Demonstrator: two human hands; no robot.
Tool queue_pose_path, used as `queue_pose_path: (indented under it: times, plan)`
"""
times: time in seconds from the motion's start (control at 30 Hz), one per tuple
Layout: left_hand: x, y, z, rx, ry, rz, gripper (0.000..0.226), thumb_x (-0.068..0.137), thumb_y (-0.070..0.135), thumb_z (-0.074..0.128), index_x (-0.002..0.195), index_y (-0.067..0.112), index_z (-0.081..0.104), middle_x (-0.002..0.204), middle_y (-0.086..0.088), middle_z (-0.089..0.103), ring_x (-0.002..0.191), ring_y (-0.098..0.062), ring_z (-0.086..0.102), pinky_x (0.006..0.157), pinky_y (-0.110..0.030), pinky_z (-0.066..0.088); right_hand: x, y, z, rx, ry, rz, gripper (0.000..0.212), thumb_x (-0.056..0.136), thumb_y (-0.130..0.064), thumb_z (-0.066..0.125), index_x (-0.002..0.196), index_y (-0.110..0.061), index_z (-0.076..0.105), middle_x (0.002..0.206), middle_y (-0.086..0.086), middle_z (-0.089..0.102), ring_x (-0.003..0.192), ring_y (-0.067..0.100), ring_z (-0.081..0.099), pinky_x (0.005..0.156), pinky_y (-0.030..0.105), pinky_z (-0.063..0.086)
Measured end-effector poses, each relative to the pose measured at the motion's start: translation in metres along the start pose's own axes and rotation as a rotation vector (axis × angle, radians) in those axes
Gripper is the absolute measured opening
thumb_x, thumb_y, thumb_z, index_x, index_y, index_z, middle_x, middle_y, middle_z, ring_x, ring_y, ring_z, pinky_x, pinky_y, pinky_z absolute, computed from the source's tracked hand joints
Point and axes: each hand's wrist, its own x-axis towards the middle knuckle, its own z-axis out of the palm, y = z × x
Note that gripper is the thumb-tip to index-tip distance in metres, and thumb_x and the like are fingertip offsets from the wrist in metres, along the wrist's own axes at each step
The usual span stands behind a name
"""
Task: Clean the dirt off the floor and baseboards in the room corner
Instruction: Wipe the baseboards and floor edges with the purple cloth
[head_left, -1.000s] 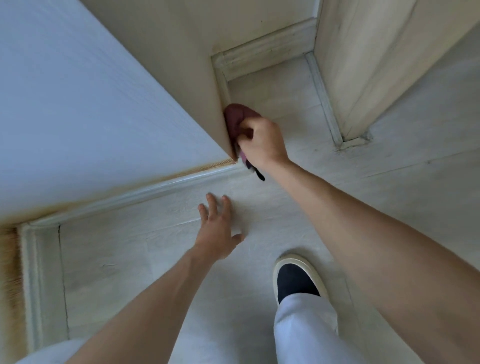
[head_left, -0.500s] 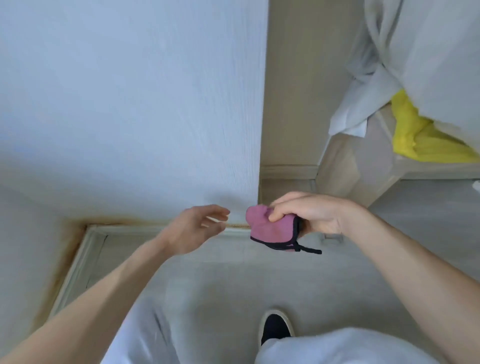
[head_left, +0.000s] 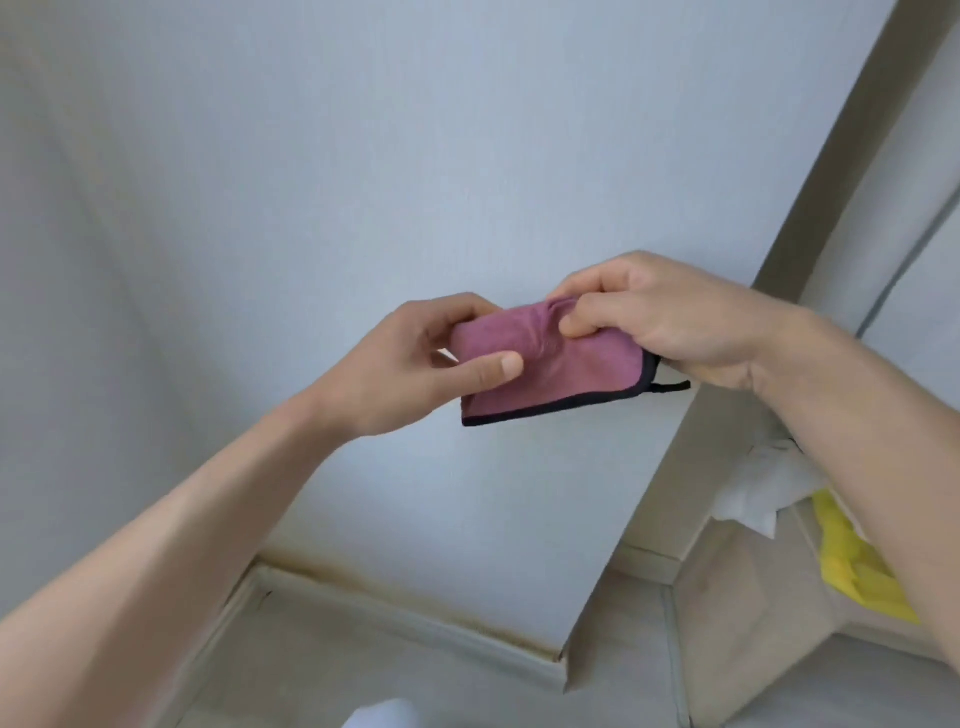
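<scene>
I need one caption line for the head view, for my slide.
Both hands, left hand and right hand, pinch a pink cloth above the stained baseboard.

Yellow cloth (head_left: 852, 566) beside white fabric (head_left: 753, 493)

Cloth (head_left: 550, 364): pink, black edge trim, small black loop at its right corner; folded to a flat rectangle, bunched near the top, held up in the air in front of the wall. Baseboard (head_left: 415, 623): pale strip along the wall foot, brownish-yellow staining along its top edge, meets a second strip at the left corner. Floor (head_left: 322, 675): pale wood-look planks.
</scene>
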Motion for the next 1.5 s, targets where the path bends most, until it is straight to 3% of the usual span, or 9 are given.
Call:
queue_pose_path:
  times: [0.2, 0.33, 0.43, 0.63, 0.9, 1.13, 1.27, 1.37, 1.5]
  plan:
    - [0.009, 0.027, -0.038, -0.062, 0.098, 0.055, 0.017, 0.095, 0.025, 0.074, 0.099, 0.01, 0.068, 0.085, -0.008, 0.065, 0.077, -0.016, 0.059, 0.068, -0.033, 0.047, -0.001, -0.016, -0.001, 0.087, 0.106, -0.085, 0.03, 0.089, -0.032, 0.076, 0.112, -0.012, 0.073, 0.114, 0.016, 0.073, 0.107, 0.035, 0.07, 0.1, 0.048, 0.053]
    - [0.013, 0.044, -0.047, -0.118, 0.142, 0.101, 0.014, 0.096, 0.025, 0.073, 0.101, 0.012, 0.07, 0.09, -0.007, 0.068, 0.082, -0.019, 0.061, 0.076, -0.037, 0.048, -0.011, -0.014, 0.0, 0.11, 0.11, -0.12, 0.044, 0.079, -0.041, 0.087, 0.112, -0.016, 0.071, 0.098, 0.013, 0.068, 0.088, 0.024, 0.063, 0.081, 0.043, 0.049]
    - [0.019, 0.062, -0.047, -0.107, 0.139, 0.142, 0.011, 0.097, 0.023, 0.072, 0.104, 0.014, 0.071, 0.098, -0.01, 0.071, 0.085, -0.018, 0.065, 0.079, -0.036, 0.053, -0.018, -0.014, -0.004, 0.15, 0.197, -0.167, 0.049, 0.08, -0.044, 0.085, 0.112, -0.01, 0.07, 0.106, 0.017, 0.072, 0.099, 0.036, 0.068, 0.093, 0.047, 0.054]
    - [0.038, 0.09, -0.051, -0.032, 0.126, 0.188, 0.014, 0.095, 0.025, 0.072, 0.107, 0.018, 0.072, 0.105, -0.009, 0.072, 0.085, -0.014, 0.068, 0.076, -0.027, 0.057, -0.034, -0.025, -0.029, 0.281, 0.272, -0.247, 0.042, 0.078, -0.03, 0.081, 0.106, -0.003, 0.067, 0.09, 0.001, 0.069, 0.088, 0.018, 0.069, 0.081, 0.029, 0.056]
    - [0.063, 0.124, -0.047, -0.01, 0.154, 0.229, 0.015, 0.095, 0.022, 0.072, 0.105, 0.012, 0.071, 0.09, -0.007, 0.068, 0.068, -0.022, 0.068, 0.057, -0.036, 0.059, -0.046, -0.037, -0.062, 0.31, 0.339, -0.283, 0.044, 0.078, -0.024, 0.081, 0.112, -0.002, 0.065, 0.097, 0.008, 0.071, 0.091, 0.03, 0.073, 0.085, 0.051, 0.061]
    - [0.082, 0.122, -0.038, -0.036, 0.197, 0.232, 0.017, 0.091, 0.025, 0.074, 0.103, 0.013, 0.072, 0.088, -0.004, 0.069, 0.068, -0.021, 0.069, 0.058, -0.036, 0.06, -0.035, -0.025, -0.077, 0.369, 0.388, -0.318, 0.043, 0.077, -0.022, 0.082, 0.114, -0.007, 0.068, 0.101, 0.004, 0.073, 0.096, 0.023, 0.072, 0.092, 0.046, 0.059]
    - [0.087, 0.116, -0.031, -0.069, 0.262, 0.256, 0.014, 0.092, 0.022, 0.073, 0.102, 0.013, 0.072, 0.089, -0.003, 0.071, 0.065, -0.023, 0.071, 0.056, -0.034, 0.059, -0.033, -0.023, -0.073, 0.423, 0.431, -0.343, 0.049, 0.078, -0.039, 0.079, 0.118, -0.01, 0.071, 0.114, 0.006, 0.076, 0.109, 0.026, 0.072, 0.091, 0.039, 0.06]
    - [0.085, 0.112, -0.029, -0.076, 0.288, 0.261, 0.014, 0.092, 0.021, 0.073, 0.103, 0.012, 0.072, 0.09, -0.005, 0.071, 0.064, -0.023, 0.07, 0.056, -0.033, 0.058, -0.028, -0.023, -0.061, 0.414, 0.5, -0.301, 0.059, 0.084, -0.064, 0.072, 0.114, -0.013, 0.074, 0.118, 0.011, 0.075, 0.115, 0.033, 0.069, 0.104, 0.051, 0.053]
    - [0.067, 0.1, -0.044, -0.061, 0.307, 0.218, 0.016, 0.091, 0.024, 0.073, 0.102, 0.012, 0.072, 0.09, -0.001, 0.071, 0.067, -0.023, 0.069, 0.056, -0.037, 0.06, -0.01, -0.026, -0.032, 0.293, 0.703, -0.369, 0.024, 0.101, -0.039, 0.064, 0.099, -0.016, 0.071, 0.099, 0.012, 0.073, 0.092, 0.029, 0.072, 0.08, 0.045, 0.059]
